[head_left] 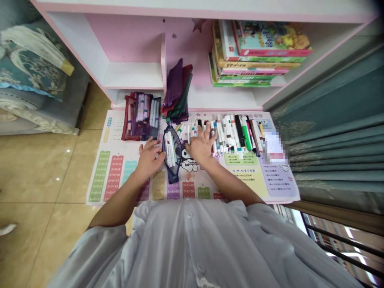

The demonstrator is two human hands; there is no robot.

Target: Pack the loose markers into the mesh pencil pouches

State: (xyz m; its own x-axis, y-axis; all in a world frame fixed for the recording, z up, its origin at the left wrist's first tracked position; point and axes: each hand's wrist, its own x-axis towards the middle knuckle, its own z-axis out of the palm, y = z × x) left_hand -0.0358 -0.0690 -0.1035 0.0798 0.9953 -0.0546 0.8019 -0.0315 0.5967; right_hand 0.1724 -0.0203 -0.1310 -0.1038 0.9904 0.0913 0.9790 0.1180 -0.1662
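A dark mesh pencil pouch (172,154) lies open on a colourful printed mat (120,168), with several white markers inside. My left hand (150,157) grips the pouch's left edge, fingers curled on it. My right hand (201,145) rests to the right of the pouch with fingers spread over a row of loose markers (231,134) lined up along the mat's far side. Whether a marker is under its fingers is hidden.
Filled pouches (141,116) lie at the mat's far left. A stack of empty purple, red and green pouches (177,94) leans in the pink shelf unit (132,76). Books (255,52) are stacked on the shelf. A green curtain (339,132) hangs at right, bedding (30,76) at left.
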